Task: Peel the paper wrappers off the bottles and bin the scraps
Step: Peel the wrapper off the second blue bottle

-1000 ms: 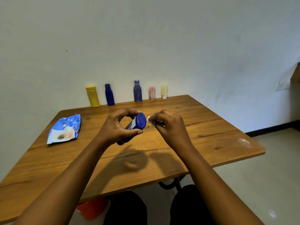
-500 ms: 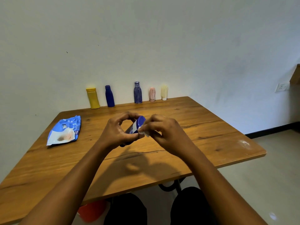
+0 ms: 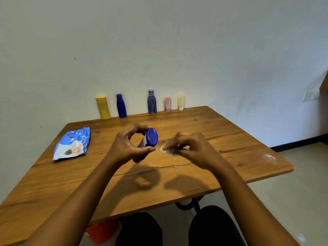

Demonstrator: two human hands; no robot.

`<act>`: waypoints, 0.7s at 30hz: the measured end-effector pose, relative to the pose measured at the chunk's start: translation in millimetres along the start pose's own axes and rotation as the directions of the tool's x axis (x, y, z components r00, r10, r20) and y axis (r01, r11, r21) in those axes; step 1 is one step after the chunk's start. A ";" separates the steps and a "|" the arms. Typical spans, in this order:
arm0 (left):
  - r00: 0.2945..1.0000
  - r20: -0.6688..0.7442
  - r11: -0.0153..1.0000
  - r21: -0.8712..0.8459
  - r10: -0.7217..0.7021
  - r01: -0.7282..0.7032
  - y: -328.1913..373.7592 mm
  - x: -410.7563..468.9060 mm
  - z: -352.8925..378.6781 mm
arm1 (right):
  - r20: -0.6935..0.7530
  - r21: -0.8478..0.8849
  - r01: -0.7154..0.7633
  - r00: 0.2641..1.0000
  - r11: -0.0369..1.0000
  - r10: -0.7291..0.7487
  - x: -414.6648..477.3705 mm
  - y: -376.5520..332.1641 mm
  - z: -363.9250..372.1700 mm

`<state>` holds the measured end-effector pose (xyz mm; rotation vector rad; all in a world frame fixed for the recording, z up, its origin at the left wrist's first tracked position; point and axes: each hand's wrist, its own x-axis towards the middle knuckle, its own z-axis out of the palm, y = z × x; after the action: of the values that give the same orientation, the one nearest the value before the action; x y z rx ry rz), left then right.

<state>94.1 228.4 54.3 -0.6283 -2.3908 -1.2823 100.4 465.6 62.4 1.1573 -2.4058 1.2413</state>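
Big brown wooden table (image 3: pixel 230 157) takes up most of the shot. Above it, the left hand (image 3: pixel 122 148) is wrapped round a small dark blue plastic bottle (image 3: pixel 151 137), its round end facing the camera. The right hand (image 3: pixel 193 148), just beside the bottle, is pinching a tiny white paper scrap (image 3: pixel 165 150), which is kinda blurry.

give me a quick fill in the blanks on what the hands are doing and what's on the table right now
1. The left hand grips a bottle with a ____ cap.
2. The right hand pinches a ____ scrap of paper.
3. The row of bottles by the wall holds ____ in all.
4. The packet lies on the table, to the ____ of both hands.

Missing words: blue; white; five; left
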 end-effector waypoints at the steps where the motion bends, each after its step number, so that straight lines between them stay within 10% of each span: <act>1: 1.000 -0.012 1.000 -0.018 -0.014 0.014 -0.6 0.7 -0.5 | -0.093 0.198 -0.068 0.992 0.978 0.088 -3.0 7.2 -3.7; 4: 0.999 -0.042 0.996 -0.081 -0.031 0.028 -3.3 2.8 -0.4 | -0.291 0.620 -0.100 0.892 0.778 0.346 -4.4 31.2 -0.5; 12: 0.963 -0.163 0.946 -0.277 -0.216 0.166 -40.2 -25.8 -3.0 | -0.206 0.895 -0.136 0.719 0.425 0.663 -4.7 77.8 42.8; 21: 0.919 -0.170 0.930 -0.162 -0.355 0.329 -63.8 -48.1 -15.2 | -0.170 0.907 -0.162 0.705 0.389 0.689 -4.8 96.7 62.9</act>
<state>101.7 174.0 -5.6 -0.1030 -2.3314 -1.5719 44.7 453.5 -38.0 0.0671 -1.6252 2.6928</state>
